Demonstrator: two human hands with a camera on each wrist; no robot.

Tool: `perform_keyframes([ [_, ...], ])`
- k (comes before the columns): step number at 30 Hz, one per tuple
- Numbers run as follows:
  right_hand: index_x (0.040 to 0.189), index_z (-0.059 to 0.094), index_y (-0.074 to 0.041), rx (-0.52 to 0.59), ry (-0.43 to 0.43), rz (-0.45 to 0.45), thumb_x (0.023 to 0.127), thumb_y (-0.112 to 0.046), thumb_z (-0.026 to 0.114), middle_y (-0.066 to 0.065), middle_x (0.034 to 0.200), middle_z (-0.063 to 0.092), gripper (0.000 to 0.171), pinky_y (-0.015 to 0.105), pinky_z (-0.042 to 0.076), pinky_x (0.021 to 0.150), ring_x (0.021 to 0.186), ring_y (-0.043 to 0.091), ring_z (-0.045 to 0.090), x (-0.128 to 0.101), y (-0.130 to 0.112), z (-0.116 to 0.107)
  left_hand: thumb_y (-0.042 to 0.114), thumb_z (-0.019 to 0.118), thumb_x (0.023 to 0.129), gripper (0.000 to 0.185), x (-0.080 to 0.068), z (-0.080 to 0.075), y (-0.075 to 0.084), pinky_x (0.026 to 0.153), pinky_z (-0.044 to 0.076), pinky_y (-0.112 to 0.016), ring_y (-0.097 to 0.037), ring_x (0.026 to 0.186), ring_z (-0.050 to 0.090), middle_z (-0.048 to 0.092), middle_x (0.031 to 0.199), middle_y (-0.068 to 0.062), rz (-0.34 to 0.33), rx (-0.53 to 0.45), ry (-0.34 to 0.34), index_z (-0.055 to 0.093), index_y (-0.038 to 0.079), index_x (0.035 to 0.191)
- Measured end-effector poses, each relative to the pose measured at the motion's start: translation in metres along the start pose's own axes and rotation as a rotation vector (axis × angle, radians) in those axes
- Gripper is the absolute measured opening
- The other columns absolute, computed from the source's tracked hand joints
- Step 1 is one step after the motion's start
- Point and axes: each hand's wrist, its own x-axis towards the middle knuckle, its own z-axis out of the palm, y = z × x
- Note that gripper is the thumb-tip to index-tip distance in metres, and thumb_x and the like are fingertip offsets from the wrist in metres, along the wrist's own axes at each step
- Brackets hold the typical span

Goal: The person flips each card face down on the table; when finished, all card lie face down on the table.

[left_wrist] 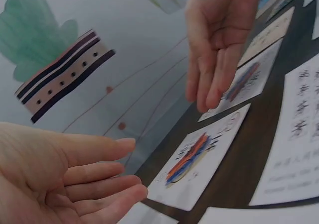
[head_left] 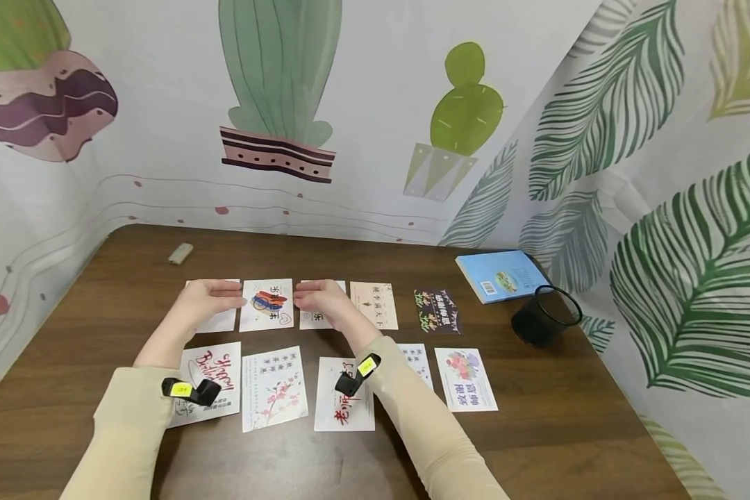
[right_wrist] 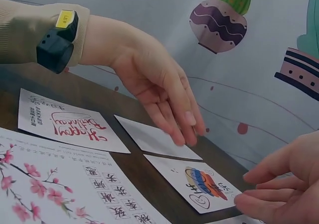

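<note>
A white card with a colourful drawing lies in the back row, between my two hands. At its left edge is my left hand, fingers extended, over a white card that it partly covers. My right hand is at the opposite edge, overlapping another white card with a drawing. Both wrist views show nothing held: the left palm faces across to the right hand, both above the cards with fingers fairly straight.
In the front row lie a Happy Birthday card, a blossom card, a red-lettered card and a bouquet card. Farther right are a beige card, a dark card, a blue book and a black mesh holder. A small pale block sits back left.
</note>
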Motion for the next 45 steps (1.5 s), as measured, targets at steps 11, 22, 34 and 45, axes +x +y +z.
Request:
perform_keyframes([
  [11, 0.139, 0.046, 0.01, -0.052, -0.091, 0.006, 0.085, 0.008, 0.057, 0.025, 0.139, 0.054, 0.055, 0.037, 0.045, 0.107, 0.132, 0.031, 0.051, -0.007, -0.001, 0.003, 0.028, 0.068, 0.092, 0.064, 0.003, 0.01, 0.004, 0.11, 0.032, -0.062, -0.048, 0.134, 0.04, 0.05, 0.138, -0.031, -0.029, 0.087, -0.075, 0.045, -0.01, 0.139],
  [22, 0.138, 0.046, 0.011, -0.014, -0.085, 0.014, 0.087, 0.009, 0.056, 0.026, 0.138, 0.054, 0.052, 0.038, 0.044, 0.108, 0.13, 0.032, 0.053, -0.006, 0.001, 0.003, 0.023, 0.067, 0.092, 0.061, 0.004, 0.013, 0.004, 0.109, 0.035, -0.06, -0.048, 0.131, 0.044, 0.05, 0.138, -0.032, -0.017, 0.101, -0.069, 0.045, -0.011, 0.138],
  [34, 0.137, 0.046, 0.013, 0.009, -0.08, 0.014, 0.087, 0.011, 0.055, 0.028, 0.137, 0.054, 0.051, 0.037, 0.046, 0.106, 0.128, 0.034, 0.054, -0.008, 0.001, 0.002, 0.026, 0.081, 0.08, 0.063, 0.018, 0.039, 0.006, 0.093, 0.051, -0.054, -0.043, 0.112, 0.06, 0.062, 0.124, -0.029, 0.252, 0.418, -0.051, 0.058, -0.007, 0.129],
  [45, 0.137, 0.048, 0.011, 0.011, -0.078, 0.02, 0.088, 0.008, 0.057, 0.025, 0.137, 0.056, 0.049, 0.037, 0.046, 0.106, 0.128, 0.031, 0.054, -0.008, 0.005, -0.002, 0.032, 0.083, 0.078, 0.06, 0.029, 0.043, 0.015, 0.097, 0.05, -0.053, -0.041, 0.113, 0.061, 0.066, 0.121, -0.026, 0.452, 0.634, -0.17, 0.065, -0.005, 0.121],
])
